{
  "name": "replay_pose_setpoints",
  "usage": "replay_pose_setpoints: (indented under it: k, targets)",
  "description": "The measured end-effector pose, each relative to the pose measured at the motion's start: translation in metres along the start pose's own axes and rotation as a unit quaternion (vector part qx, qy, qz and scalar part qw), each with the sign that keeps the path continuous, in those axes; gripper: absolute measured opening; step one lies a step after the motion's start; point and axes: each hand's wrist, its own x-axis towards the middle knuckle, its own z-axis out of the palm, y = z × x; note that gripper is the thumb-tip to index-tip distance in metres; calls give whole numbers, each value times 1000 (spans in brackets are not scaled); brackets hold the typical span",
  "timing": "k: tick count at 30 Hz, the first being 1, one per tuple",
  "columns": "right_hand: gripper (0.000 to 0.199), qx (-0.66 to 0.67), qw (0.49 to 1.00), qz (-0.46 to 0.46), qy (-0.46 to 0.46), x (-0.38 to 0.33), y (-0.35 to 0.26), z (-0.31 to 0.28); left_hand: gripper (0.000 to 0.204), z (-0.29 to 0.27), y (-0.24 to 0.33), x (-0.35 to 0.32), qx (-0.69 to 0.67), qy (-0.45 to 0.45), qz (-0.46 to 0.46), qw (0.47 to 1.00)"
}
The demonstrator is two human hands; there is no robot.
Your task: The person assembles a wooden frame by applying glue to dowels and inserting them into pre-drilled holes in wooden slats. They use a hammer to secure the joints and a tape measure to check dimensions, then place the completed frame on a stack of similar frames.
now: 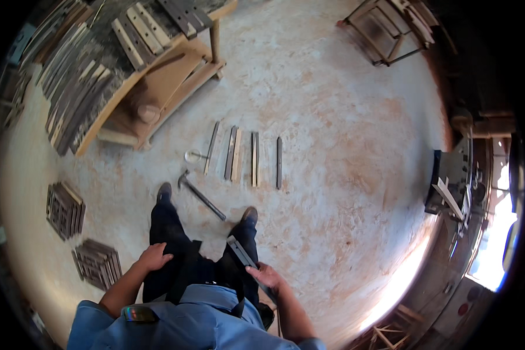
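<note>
My left hand (153, 257) rests at my left thigh, thumb apart from the other fingers, with nothing in it. In my right hand (265, 275) is a dark grey wooden strip (242, 253) with a slot cut near its upper end; it slants across my right thigh. On the floor ahead of my feet lies a hammer (203, 197), its head toward the far left. Beyond it several narrow wooden strips lie roughly side by side, among them a dark one (279, 163) and a pale one (236, 154). A small round clear dish (192, 156) touches or adjoins the leftmost strip (212, 148).
Stacked wooden frames (66, 211) and a second stack (97, 264) stand on the left. A workbench (108, 111) at the far left carries many strips. A wooden frame stand (385, 32) is at the far right; machinery (449, 181) lines the right wall.
</note>
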Motion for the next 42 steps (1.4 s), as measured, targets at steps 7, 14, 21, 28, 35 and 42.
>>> replay_pose_setpoints:
  k: [7, 14, 21, 28, 35, 42]
  targets:
    - [72, -94, 984, 17, -151, -15, 40, -76, 60, 115, 120, -50, -117, 79, -56, 988]
    - [80, -255, 938, 37, -232, 13, 87, -86, 54, 257, 158, -59, -205, 151, 12, 967]
    - [78, -394, 866, 131, -280, 25, 100, -64, 52, 366, 179, -67, -303, 218, -143, 917]
    - [73, -387, 850, 195, -301, -26, 57, -64, 51, 342, 190, -134, -503, 44, -145, 851]
    - [72, -320, 815, 289, -386, -24, 83, -111, 44, 347, 228, -161, -804, -73, -139, 574]
    - [55, -127, 875, 197, -425, 105, 22, -139, 48, 364, 221, -29, -748, 60, -99, 653]
